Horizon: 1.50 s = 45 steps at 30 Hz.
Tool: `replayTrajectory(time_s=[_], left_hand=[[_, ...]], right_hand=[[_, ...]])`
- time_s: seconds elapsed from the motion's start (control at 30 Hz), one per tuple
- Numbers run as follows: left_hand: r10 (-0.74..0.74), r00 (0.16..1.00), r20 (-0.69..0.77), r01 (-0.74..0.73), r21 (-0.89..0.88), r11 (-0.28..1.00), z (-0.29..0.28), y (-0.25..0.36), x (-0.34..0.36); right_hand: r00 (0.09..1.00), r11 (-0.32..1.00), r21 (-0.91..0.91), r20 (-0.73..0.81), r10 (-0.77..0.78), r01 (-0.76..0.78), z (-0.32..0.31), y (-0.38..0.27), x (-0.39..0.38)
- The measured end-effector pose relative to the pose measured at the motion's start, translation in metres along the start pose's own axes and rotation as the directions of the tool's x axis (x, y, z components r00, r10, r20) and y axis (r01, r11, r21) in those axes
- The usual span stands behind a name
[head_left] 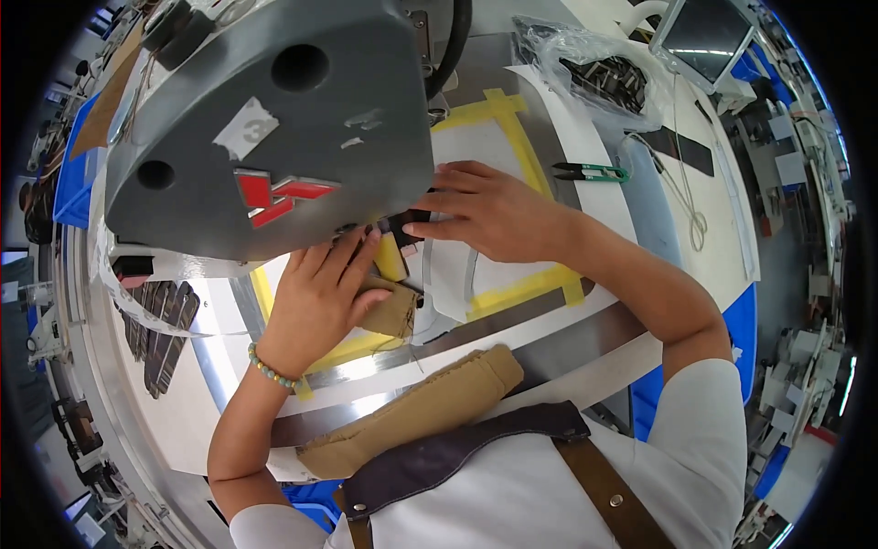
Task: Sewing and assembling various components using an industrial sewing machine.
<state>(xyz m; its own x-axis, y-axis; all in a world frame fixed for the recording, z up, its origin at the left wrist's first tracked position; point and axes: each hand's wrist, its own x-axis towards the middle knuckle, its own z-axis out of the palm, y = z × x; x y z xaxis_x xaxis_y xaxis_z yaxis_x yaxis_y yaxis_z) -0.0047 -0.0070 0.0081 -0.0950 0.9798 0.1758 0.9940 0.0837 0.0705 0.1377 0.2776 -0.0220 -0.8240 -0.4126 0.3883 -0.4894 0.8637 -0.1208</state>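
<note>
Under the overhanging head of a large grey sewing machine [274, 137], both hands reach in close to each other. My left hand [320, 297] lies with fingers extended and thumb apart, beside a small yellow piece [390, 259] and a tan piece [391, 311]. Loose threads trail from the tan piece. From the right, my right hand [503, 215] rests with its fingers spread, fingertips at a short dark strip [400, 221]. The machine head hides the needle area and part of the strip. Yellow tape [521, 146] frames the work plate beneath the hands.
Green-handled thread snips [594, 172] lie to the right. Beyond them sit a clear plastic bag [608, 78] of dark strips and a screen [704, 41]. Several dark strips [165, 329] are at left. A tan padded roll [416, 407] lies along the front edge.
</note>
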Motion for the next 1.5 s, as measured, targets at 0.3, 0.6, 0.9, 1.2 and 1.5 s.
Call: replayTrajectory(time_s=[0.3, 0.6, 0.9, 1.2, 1.5], left_hand=[[-0.037, 0.999, 0.007, 0.037, 0.011, 0.999, 0.004, -0.005, 0.005], [-0.057, 0.997, -0.057, 0.057, 0.008, 0.998, 0.01, -0.015, 0.013], [-0.166, 0.986, 0.032, 0.168, -0.041, 0.985, 0.017, -0.031, 0.019], [-0.191, 0.981, -0.024, 0.189, -0.063, 0.98, 0.017, -0.03, 0.015], [-0.238, 0.97, 0.05, 0.242, -0.086, 0.966, 0.015, -0.026, 0.018]], right_hand=[[0.999, 1.0, 0.012, -0.042, -0.015, 0.016, 0.005, 0.009, 0.004], [0.999, 0.995, -0.091, -0.018, -0.039, 0.037, 0.005, 0.022, 0.012], [1.0, 0.996, -0.085, 0.004, -0.017, 0.017, 0.006, 0.032, 0.019], [0.989, 0.989, -0.057, -0.068, 0.133, -0.137, -0.038, 0.017, -0.005], [0.991, 0.991, 0.08, -0.067, 0.114, -0.109, -0.029, -0.007, 0.003]])
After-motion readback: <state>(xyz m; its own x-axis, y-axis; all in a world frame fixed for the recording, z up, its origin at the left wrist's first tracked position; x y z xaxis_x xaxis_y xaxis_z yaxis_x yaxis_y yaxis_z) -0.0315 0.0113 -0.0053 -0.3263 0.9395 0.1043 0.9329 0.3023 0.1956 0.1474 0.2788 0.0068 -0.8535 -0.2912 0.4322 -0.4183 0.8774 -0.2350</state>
